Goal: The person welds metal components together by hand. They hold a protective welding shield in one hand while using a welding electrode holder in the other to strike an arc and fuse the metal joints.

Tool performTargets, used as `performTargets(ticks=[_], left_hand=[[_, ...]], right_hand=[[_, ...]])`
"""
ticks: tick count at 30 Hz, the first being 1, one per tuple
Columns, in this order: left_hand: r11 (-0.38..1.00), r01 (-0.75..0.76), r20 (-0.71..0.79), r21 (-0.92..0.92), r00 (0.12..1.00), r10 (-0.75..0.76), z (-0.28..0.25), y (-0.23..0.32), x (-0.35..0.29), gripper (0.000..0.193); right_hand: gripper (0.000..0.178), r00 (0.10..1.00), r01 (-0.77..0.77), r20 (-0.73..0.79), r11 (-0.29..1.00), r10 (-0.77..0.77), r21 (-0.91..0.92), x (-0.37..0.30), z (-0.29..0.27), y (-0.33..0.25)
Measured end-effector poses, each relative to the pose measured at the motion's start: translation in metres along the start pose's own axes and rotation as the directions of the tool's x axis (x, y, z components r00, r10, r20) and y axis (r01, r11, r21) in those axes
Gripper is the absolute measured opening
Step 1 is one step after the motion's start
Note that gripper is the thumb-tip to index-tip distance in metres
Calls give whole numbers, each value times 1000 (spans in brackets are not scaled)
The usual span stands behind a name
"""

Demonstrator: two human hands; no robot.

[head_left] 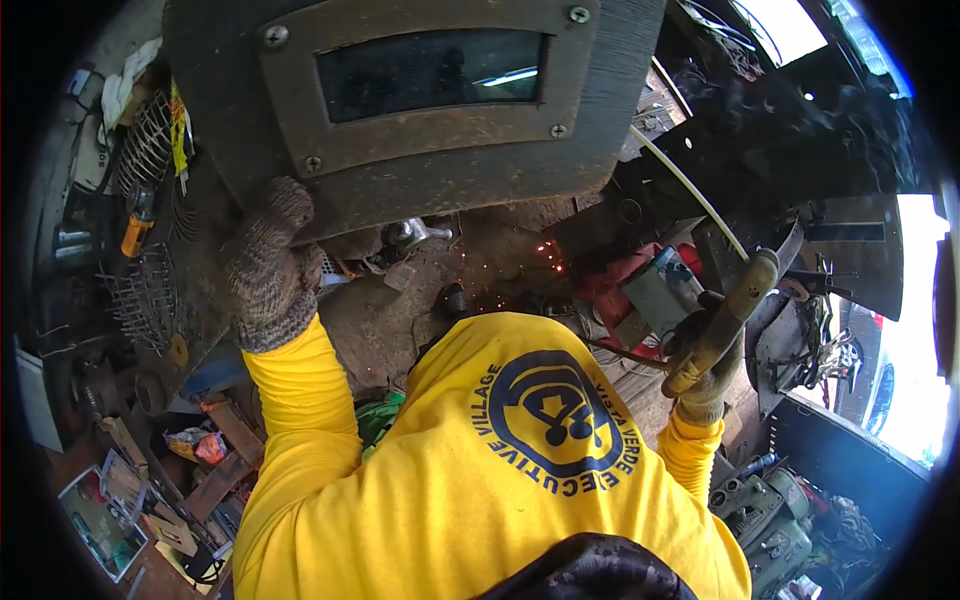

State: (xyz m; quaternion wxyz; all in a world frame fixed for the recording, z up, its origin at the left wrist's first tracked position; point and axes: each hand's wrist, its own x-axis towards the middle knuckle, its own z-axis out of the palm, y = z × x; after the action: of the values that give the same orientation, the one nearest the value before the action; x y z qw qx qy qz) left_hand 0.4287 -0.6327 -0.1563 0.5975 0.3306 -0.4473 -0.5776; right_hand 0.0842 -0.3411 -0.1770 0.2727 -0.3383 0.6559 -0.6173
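My left hand [270,270], in a grey knitted glove, is closed at the lower left edge of a dark welding shield [400,190]. Screws fix a frame with a dark viewing window [430,75] to the shield, which fills the upper middle. My right hand [712,375], also gloved, is wrapped around a worn tan electrode holder [730,320]. From its jaws a thin pale welding rod [690,185] slants up and left, toward dark steel [790,130] at the upper right. The shield's right edge lies close to the rod's far end.
Glowing sparks [548,252] scatter over the brown floor. A grey-green box [665,290] stands by red items left of my right hand. Metal coils [140,290] and an orange-handled tool [138,225] are on the left. Machinery [765,525] sits lower right; wood scraps [215,490] lie lower left.
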Motion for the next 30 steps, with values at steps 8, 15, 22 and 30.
performTargets(ticks=[8,15,22,30], left_hand=[[997,78,-12,-20,997,-79,1,3,-5,59],[983,179,77,-29,981,-176,6,14,-1,50],[887,14,72,-461,997,21,0,36,19,41],[898,-21,40,-439,998,43,-46,39,37,43]], right_hand=[[60,999,-37,-18,999,37,8,0,8,-7],[62,997,-56,-42,998,57,21,-1,7,-7],[55,988,-121,-97,991,116,-48,0,-7,4],[52,979,-169,-123,984,162,-51,-1,-8,2]])
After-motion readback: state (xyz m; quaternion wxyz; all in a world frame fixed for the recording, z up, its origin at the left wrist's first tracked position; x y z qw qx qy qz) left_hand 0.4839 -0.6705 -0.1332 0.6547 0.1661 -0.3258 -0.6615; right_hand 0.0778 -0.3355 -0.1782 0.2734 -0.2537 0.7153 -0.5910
